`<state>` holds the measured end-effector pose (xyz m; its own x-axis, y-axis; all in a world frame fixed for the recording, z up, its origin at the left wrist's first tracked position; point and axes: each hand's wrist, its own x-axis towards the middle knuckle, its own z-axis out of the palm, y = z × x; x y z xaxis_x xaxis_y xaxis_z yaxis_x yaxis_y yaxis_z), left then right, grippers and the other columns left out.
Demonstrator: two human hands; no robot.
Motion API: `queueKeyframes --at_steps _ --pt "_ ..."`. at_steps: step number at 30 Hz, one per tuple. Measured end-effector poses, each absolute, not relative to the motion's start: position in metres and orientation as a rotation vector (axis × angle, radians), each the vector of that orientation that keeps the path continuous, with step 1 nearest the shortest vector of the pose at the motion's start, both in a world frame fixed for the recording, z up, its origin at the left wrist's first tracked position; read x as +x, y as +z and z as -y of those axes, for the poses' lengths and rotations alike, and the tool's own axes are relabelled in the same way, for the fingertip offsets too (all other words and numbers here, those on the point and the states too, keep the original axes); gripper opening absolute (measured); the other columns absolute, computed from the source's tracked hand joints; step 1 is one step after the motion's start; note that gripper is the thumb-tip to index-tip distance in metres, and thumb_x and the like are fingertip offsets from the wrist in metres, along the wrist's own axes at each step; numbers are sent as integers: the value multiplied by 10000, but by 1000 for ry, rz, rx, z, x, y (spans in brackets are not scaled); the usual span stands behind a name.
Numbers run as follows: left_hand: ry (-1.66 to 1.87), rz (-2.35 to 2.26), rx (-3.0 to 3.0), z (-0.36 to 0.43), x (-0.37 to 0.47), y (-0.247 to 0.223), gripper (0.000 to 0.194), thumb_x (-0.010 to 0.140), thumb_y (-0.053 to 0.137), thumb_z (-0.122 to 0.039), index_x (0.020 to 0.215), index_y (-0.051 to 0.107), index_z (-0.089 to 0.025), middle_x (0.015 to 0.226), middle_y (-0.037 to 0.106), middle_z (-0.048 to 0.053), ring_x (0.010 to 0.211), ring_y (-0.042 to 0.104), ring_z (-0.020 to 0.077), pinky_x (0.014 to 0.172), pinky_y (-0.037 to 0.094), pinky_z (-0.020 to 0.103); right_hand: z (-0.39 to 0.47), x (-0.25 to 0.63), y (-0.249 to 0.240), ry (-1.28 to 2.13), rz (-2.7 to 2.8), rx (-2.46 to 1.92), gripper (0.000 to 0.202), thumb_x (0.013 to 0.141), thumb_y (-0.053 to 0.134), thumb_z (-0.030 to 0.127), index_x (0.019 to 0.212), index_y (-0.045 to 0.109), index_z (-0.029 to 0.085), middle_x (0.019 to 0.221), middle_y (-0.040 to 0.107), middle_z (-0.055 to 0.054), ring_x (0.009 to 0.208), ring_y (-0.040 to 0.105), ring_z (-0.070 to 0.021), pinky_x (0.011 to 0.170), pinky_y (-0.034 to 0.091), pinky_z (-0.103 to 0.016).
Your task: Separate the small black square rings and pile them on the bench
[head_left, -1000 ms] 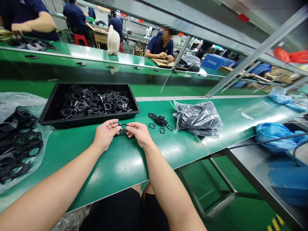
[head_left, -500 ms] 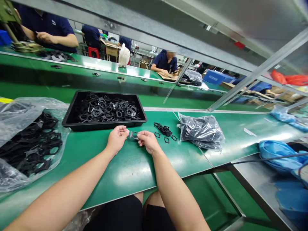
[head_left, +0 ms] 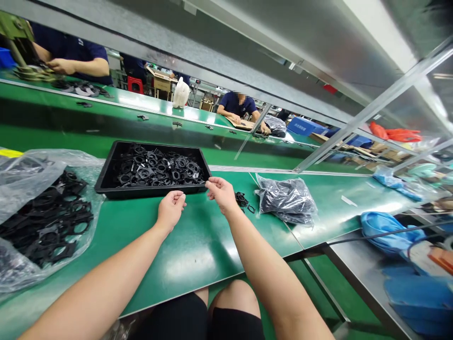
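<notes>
My left hand (head_left: 171,208) hovers over the green bench just in front of the black tray (head_left: 155,192). Its thumb and fingertips are pinched together, and what they hold, if anything, is too small to make out. By the tray's front right corner is my right hand (head_left: 222,194), fingers slightly apart, with no part visible in them. Inside the tray lies a heap of black ring-shaped plastic parts (head_left: 161,167). A small pile of similar black rings (head_left: 242,200) sits on the bench, partly hidden behind my right hand.
An open clear bag (head_left: 46,222) of black parts lies at the left. A closed plastic bag (head_left: 286,198) of dark parts is at the right. A metal post (head_left: 332,132) and shelf rise ahead. Co-workers (head_left: 239,106) sit beyond. Blue cloth (head_left: 385,231) lies on the metal side table.
The ring held between my hands no longer shows. My right hand has moved up to the tray's corner, away from my left, which stays pinched. The view has turned slightly.
</notes>
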<state>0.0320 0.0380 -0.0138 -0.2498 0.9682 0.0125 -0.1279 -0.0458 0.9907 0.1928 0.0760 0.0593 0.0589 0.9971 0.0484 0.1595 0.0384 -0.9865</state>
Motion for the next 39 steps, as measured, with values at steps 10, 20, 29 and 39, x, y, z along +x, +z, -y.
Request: queueKeyframes --at_steps 10,20,29,39 --pt "1411 -1290 1056 -38 32 -14 299 680 655 -400 855 617 -160 718 640 28 630 619 157 555 473 264 -45 294 -8 -88 1647 -1871 268 851 510 306 1067 601 174 1015 617 -82 894 596 -196 762 462 -310" --pt "1348 -1326 1091 -36 30 -14 303 653 682 -360 875 625 -162 722 626 1 640 599 123 570 466 228 -19 310 -18 -84 1630 -2153 221 901 490 358 931 670 232 993 587 -63 889 582 -182 735 457 -283" --pt "1393 -1309 1131 -35 29 -10 231 637 683 -288 819 619 -162 640 600 -16 586 580 111 533 454 215 -8 312 -14 120 1600 -1933 179 847 600 262 974 701 186 926 646 -59 924 590 -181 888 445 -294" --pt "1386 -1289 1188 -34 29 -12 162 664 657 -229 811 614 -177 631 584 -10 577 580 123 520 447 250 24 275 -14 204 1534 -1981 291 890 508 455 1005 671 243 868 706 -19 810 636 -184 752 459 -269"
